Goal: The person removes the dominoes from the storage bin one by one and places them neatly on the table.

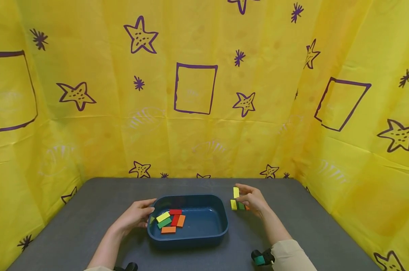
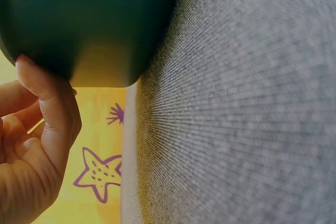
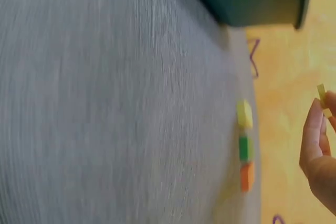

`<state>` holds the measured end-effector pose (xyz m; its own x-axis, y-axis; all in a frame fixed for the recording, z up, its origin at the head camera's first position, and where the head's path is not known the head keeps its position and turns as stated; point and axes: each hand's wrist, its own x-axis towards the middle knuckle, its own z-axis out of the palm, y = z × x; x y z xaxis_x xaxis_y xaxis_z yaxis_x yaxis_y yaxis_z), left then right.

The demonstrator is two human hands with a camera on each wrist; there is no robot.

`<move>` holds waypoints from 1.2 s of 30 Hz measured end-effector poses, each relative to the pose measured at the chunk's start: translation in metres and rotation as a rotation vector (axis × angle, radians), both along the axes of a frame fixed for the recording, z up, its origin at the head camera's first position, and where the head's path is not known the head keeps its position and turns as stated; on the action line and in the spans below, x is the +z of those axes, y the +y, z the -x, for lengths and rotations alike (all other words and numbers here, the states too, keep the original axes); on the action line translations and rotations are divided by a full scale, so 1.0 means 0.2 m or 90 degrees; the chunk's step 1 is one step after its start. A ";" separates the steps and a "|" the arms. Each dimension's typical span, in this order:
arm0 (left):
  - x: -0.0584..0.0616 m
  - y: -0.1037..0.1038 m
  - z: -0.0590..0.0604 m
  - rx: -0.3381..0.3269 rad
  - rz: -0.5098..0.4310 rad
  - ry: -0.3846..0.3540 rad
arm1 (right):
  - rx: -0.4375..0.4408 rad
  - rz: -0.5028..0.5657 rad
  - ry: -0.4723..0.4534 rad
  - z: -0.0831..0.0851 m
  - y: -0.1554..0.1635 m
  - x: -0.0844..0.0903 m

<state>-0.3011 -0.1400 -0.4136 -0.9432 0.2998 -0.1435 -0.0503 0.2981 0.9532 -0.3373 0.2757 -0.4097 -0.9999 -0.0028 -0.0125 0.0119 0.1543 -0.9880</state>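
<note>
A: Wrist cam strap, black w/ teal (image 1: 263, 258), sits at the bottom edge by the beige sleeve (image 1: 289, 256). What's the R hand doing?

B: Right hand (image 1: 253, 199) is up off the grey table (image 1: 89, 210), pinching a yellow block (image 1: 236, 192) betw thumb and fingertips. Block stands upright, above the others.

A: Others?

B: Three blocks in a row on the table just under/beside that hand: yellow (image 3: 244, 114), green (image 3: 245, 148), orange (image 3: 247, 176). Head view shows the yellow one clearly, green and orange partly hidden by the hand.

A: L hand?

B: Left hand (image 1: 135, 215) rests against the left end of the blue tray (image 1: 204, 235). Fingers look relaxed, thumb (image 2: 44, 85) touching the tray's outer wall. Can't tell if it actually grips the rim.

A: Tray contents?

B: Loose pile in the left part: yellow, green, two red, two orange pieces (image 1: 172, 220), overlapping or touching. Right part of tray bare.

A: Bkgd?

B: Yellow sheet (image 1: 197, 86) w/ purple stars and rectangles on three sides.
</note>
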 end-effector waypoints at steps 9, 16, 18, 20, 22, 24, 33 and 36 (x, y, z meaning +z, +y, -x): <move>-0.01 -0.01 0.01 -0.006 -0.008 0.002 | -0.024 -0.008 -0.025 -0.02 0.20 -0.05; -0.01 0.00 0.00 0.005 -0.006 0.004 | -0.039 -0.019 -0.026 -0.03 0.26 -0.08; -0.01 0.00 0.00 0.010 -0.003 0.003 | -0.045 -0.027 -0.025 -0.03 0.27 -0.09; -0.01 0.00 0.00 0.017 0.001 0.003 | -0.050 -0.035 -0.027 -0.02 0.28 -0.09; -0.01 0.01 0.00 0.023 0.004 0.002 | -0.055 -0.038 -0.031 -0.02 0.29 -0.10; -0.01 0.01 0.01 0.028 0.006 0.002 | -0.065 -0.037 -0.035 -0.02 0.30 -0.10; -0.01 0.01 0.01 0.041 0.016 0.001 | -0.133 -0.005 -0.062 -0.02 0.32 -0.12; -0.01 0.01 0.01 0.044 0.017 0.002 | -0.138 0.008 -0.061 -0.01 0.32 -0.13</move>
